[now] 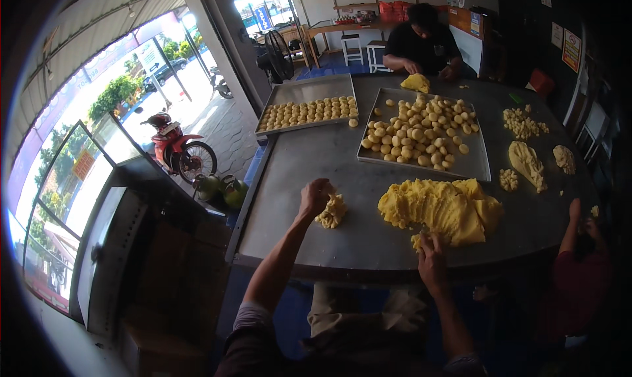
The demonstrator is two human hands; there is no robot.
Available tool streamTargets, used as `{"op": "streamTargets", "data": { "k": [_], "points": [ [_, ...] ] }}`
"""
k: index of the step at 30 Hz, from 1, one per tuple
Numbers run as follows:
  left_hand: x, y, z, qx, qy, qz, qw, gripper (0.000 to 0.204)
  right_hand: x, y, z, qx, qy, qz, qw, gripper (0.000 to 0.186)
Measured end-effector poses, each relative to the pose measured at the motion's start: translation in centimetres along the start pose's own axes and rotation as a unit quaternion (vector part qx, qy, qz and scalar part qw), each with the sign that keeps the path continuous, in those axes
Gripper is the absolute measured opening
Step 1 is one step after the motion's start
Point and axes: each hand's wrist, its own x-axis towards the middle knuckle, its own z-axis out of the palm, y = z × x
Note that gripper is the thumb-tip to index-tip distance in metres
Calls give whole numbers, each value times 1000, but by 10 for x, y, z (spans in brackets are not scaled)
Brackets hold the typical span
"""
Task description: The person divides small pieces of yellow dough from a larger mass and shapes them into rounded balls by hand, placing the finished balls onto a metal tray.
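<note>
My left hand [316,198] is closed, fingers curled, right beside a small heap of pale dough pieces [332,214]; whatever it holds is hidden. A big yellow filling-like dough mass [434,207] lies on the metal table in front of me. At its near edge my right hand [432,264] pinches a lump of that yellow dough [416,241]. Beyond the mass, a metal tray [484,160] is loaded with loose round dough balls [421,130]. Farther left, a second tray [316,87] carries balls in neat rows [308,112].
Opposite me a person [424,45] works beside a yellow lump [415,83]. Another person [579,265] sits at the right. Small dough pieces [525,123] and a long pale dough slab [526,165] lie on the table's right. A red motorbike [176,147] stands outside.
</note>
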Motion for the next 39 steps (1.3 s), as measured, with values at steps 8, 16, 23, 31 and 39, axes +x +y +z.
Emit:
{"op": "streamTargets", "data": {
  "k": [8,16,23,31,39],
  "points": [
    [-13,-11,-12,-394,81,-170,899,35,17,-2,-1,23,-37,77,996,42],
    [-53,-39,-2,-175,5,-193,965,40,-17,-8,-2,75,-55,50,994,43],
    [-37,-35,2,-26,161,-68,984,29,10,-13,6,-42,-2,73,996,41],
    [-79,-15,4,148,-3,57,987,19,17,-18,-1,100,-52,194,975,32],
    [-127,35,39,105,-15,65,992,26,35,7,6,-123,-125,-37,984,28]
  ]
}}
